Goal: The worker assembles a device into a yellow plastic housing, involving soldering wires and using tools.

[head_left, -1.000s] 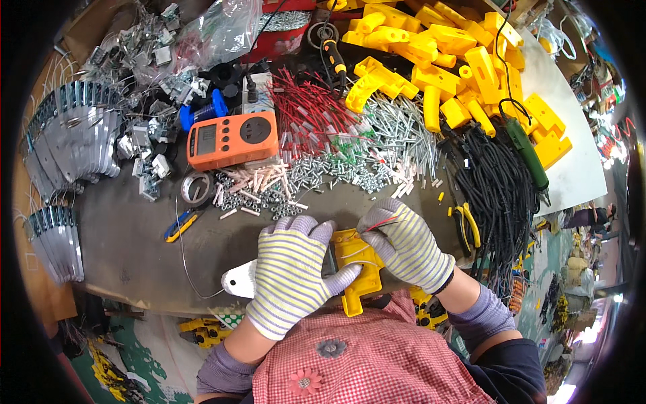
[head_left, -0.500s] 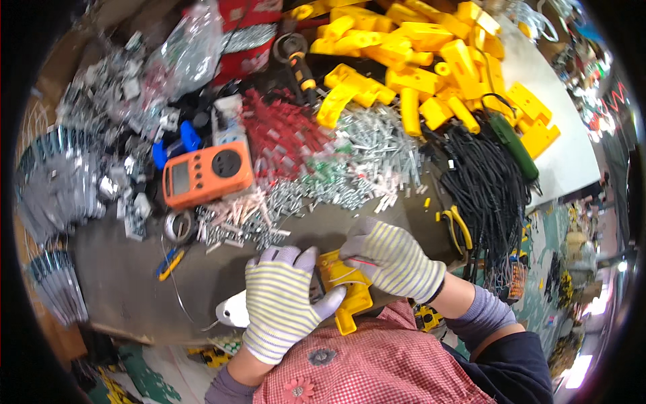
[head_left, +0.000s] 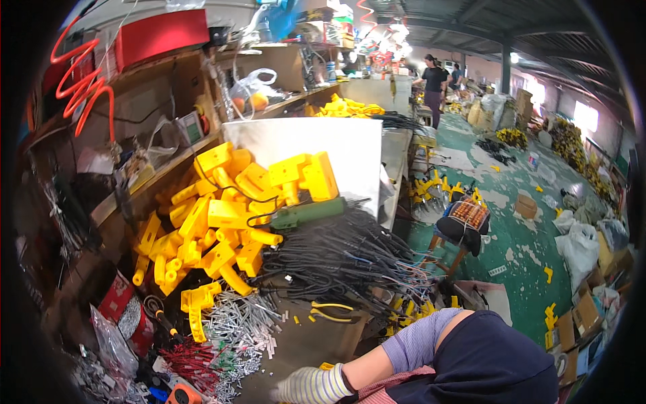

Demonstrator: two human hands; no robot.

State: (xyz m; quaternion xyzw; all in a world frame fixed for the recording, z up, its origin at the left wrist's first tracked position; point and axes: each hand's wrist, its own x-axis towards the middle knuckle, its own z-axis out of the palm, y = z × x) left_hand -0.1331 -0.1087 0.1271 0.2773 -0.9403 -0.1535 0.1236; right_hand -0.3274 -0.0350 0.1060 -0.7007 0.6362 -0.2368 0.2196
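My right hand [head_left: 311,386], in a striped work glove, lies low on the bench at the lower edge. Its fingers are smeared and partly cut off, so I cannot tell what they hold. Just past my wrist peeks a bit of a yellow plastic part [head_left: 327,366]; the rest of it is hidden. My left hand is out of the picture. Beyond my right hand lie yellow-handled pliers [head_left: 331,311] and a heap of silver screws and pins [head_left: 237,323]. Red wires [head_left: 192,360] and the corner of an orange meter [head_left: 183,395] show to the left.
Yellow plastic housings [head_left: 222,215] are piled ahead, beside a bundle of black cables [head_left: 336,252] and a green electric screwdriver [head_left: 309,213]. A white board [head_left: 336,148] stands behind. To the right are a stool [head_left: 447,252] with a beaded cushion and, farther off, a standing person [head_left: 434,84].
The view has swung up and to the right, showing the room. My left hand, the white part and the small cutters have left the picture; my right hand is now at the lower edge.
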